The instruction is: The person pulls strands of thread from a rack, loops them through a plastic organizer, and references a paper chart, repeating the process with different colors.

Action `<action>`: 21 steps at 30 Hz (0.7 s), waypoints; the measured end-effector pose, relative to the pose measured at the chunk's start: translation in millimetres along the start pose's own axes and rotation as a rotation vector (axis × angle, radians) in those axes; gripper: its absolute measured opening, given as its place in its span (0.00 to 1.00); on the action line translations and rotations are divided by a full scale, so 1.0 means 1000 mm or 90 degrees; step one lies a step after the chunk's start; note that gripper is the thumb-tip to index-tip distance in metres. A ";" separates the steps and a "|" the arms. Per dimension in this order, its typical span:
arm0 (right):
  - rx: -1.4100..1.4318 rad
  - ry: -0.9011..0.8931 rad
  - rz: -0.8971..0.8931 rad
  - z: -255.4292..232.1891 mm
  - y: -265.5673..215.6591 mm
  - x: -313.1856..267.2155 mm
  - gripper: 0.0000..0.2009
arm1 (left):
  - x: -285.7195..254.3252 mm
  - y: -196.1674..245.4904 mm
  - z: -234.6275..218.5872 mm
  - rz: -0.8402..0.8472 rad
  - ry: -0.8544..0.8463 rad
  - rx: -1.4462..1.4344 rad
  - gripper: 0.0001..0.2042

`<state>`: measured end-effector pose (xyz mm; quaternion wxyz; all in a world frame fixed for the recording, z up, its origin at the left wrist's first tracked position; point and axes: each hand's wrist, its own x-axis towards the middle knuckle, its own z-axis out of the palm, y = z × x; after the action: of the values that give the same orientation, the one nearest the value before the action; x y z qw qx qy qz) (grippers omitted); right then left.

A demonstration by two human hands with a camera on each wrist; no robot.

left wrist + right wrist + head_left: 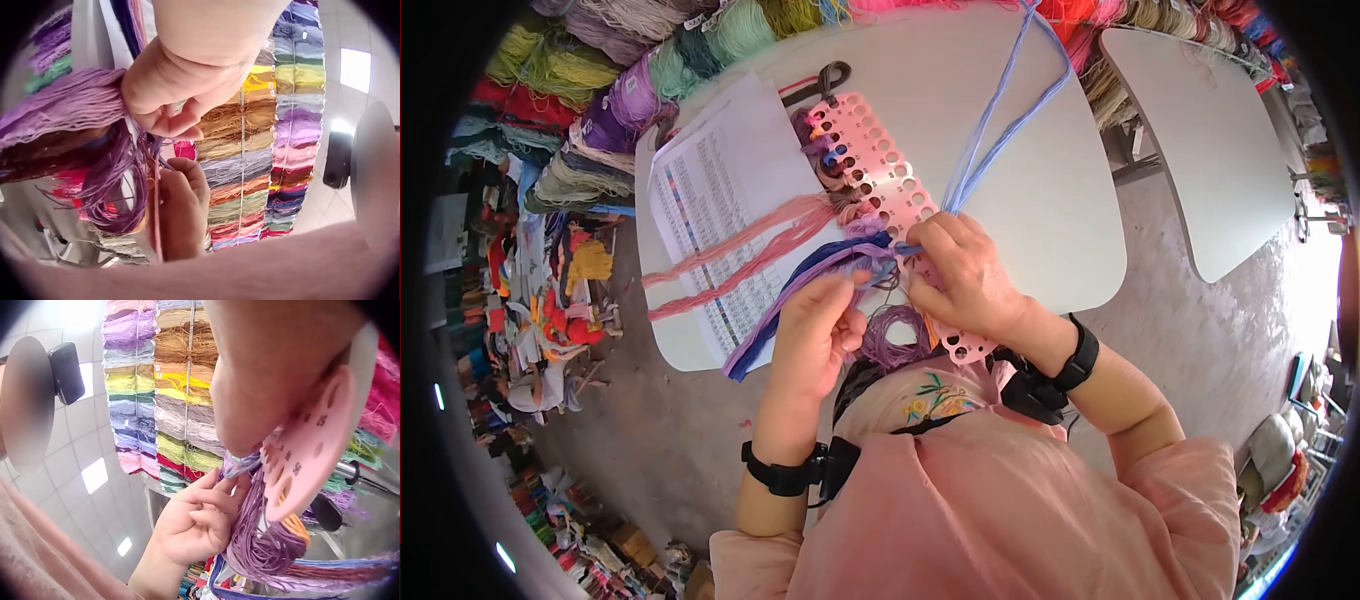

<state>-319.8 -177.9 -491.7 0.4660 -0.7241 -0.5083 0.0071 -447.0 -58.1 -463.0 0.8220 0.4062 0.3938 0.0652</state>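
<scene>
A pink thread-sorting board (883,150) with rows of holes lies along the table, skeins of embroidery thread looped through its left edge. Over its lower part my right hand (968,275) pinches blue thread (992,150) at the edge; the long strands trail up across the table. My left hand (812,330) is just left of it, fingers curled, thumb and fingertips at a short blue loop (244,466) by the board's edge. Navy and lilac skeins (805,275) hang leftward beside the left hand. A purple skein (265,547) dangles below the board's holes.
A printed chart (700,180) lies on the white table (1060,220) under pink skeins (750,235). Piles of coloured yarn (620,110) line the table's back edge. Another white table (1210,150) stands to the right. The person's lap is at the near edge.
</scene>
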 end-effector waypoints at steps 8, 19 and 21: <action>0.005 -0.031 0.027 -0.002 0.000 -0.001 0.13 | 0.009 -0.012 0.004 0.097 0.025 0.395 0.09; 0.015 0.011 0.048 0.005 0.006 -0.006 0.17 | 0.001 0.004 0.004 -0.023 -0.272 -0.067 0.16; 0.077 0.031 0.079 0.009 0.015 -0.013 0.17 | 0.016 0.000 0.017 -0.030 -0.232 0.115 0.13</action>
<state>-320.1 -182.3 -513.1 0.5198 -0.7247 -0.4498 0.0485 -424.4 -61.4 -466.6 0.8413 0.4738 0.2521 -0.0640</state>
